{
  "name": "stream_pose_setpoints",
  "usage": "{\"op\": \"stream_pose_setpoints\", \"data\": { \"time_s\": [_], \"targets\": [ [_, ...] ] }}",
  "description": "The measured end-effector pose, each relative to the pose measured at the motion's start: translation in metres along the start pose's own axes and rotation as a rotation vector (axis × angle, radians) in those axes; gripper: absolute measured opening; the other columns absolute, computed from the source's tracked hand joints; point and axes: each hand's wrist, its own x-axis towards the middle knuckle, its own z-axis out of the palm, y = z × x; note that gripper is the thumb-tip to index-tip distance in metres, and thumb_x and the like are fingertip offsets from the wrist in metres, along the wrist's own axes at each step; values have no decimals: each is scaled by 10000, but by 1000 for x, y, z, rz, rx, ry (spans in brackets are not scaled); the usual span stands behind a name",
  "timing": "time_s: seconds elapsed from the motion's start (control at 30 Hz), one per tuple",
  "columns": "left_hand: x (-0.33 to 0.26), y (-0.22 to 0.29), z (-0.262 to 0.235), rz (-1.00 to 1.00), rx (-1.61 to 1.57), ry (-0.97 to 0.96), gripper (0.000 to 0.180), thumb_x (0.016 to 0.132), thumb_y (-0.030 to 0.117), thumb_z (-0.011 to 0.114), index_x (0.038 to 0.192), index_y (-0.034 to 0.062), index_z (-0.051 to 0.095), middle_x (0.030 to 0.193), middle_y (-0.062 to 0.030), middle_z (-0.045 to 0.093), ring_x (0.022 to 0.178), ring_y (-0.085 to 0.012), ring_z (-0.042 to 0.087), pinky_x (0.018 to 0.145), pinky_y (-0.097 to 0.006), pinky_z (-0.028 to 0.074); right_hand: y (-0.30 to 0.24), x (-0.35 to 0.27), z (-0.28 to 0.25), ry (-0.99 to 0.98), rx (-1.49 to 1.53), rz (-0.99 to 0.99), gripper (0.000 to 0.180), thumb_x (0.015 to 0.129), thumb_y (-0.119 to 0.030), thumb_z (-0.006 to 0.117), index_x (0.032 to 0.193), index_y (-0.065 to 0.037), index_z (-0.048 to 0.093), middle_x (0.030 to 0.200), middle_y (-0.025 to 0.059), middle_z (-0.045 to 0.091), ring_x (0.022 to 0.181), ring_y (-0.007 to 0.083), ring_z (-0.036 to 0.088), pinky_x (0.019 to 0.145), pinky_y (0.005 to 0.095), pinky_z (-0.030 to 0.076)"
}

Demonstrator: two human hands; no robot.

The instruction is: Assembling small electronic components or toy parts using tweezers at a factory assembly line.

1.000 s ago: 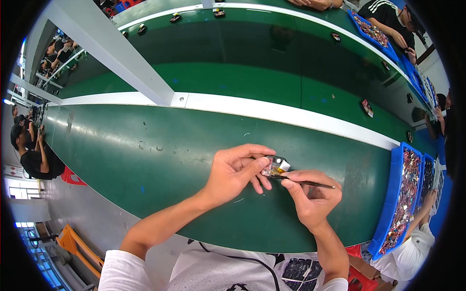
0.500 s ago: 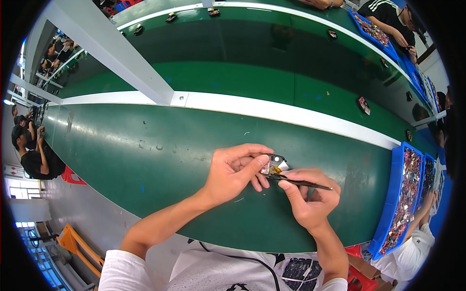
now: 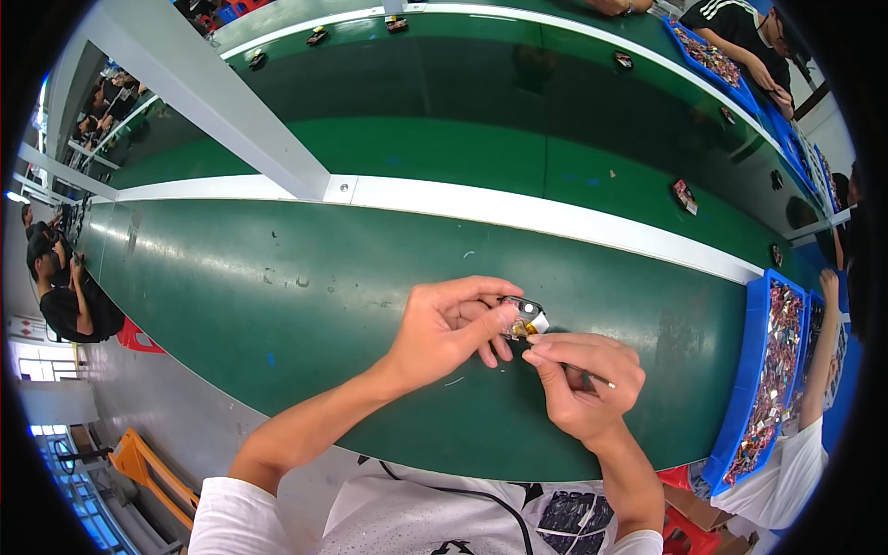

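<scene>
A small black device housing [image 3: 530,309] with its inside exposed is held between the thumb and fingers of my left hand [image 3: 453,324]. Inside it I see part of a circuit board, a yellow piece and a white flap. My right hand [image 3: 592,379] is closed just right of the housing, its thumb and forefinger pinched near the lower edge. Slim dark tweezers [image 3: 597,378] lie across that hand, and only their rear end shows past the fingers. Whether the pinched fingertips also grip a small part is hidden.
Both hands are above a green worktable [image 3: 370,268]. Beyond a white rail [image 3: 518,213] runs a green conveyor belt [image 3: 444,148] with several scattered device housings [image 3: 684,196]. A blue bin [image 3: 754,370] of small wired parts stands right. A white post [image 3: 213,92] rises at left; co-workers sit around.
The tweezers have swung back into my right palm, and my right fingertips now pinch beside the housing. Housings on the belt have shifted slightly left. A co-worker at right has raised an arm.
</scene>
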Motion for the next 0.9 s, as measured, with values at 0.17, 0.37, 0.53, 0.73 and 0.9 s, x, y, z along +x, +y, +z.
{"op": "stream_pose_setpoints", "data": {
  "time_s": [0.17,0.37,0.53,0.73,0.9],
  "targets": [
    [-2,-1,1,12,76,-14,268,947,-34,677,1208,-84,641,854,-125,724,678,-132,707,553,-241,577,3,-2,3,-3,-86,-140,198,705,60,816,852,-65,770,802,69,771,556,119,663,438,233,390],
    [1,-3,4,-7,90,26,224,946,-46,670,1162,-76,621,842,-113,704,634,-115,682,527,-234,556,3,-4,4,-25,-156,-188,224,687,77,800,856,-68,772,790,56,765,554,133,655,444,234,385],
    [2,-1,3,-62,105,16,175,942,-58,659,1109,-66,607,851,-111,686,596,-123,669,506,-240,550,6,-5,8,6,-116,-168,217,687,70,805,852,-66,766,790,59,761,563,142,660,452,238,398],
    [50,29,-6,-24,189,108,168,941,7,668,1070,-84,612,783,-115,672,557,-166,673,487,-289,559,6,6,-5,131,-22,14,200,713,42,836,869,-50,750,850,75,772,452,95,522,414,240,363],
    [154,44,-69,179,512,441,221,925,86,704,1061,-80,654,870,-114,678,597,-157,676,524,-272,561,9,8,-3,144,-3,15,202,726,36,835,888,-43,744,872,79,774,452,97,527,411,246,376]
  ]
}}
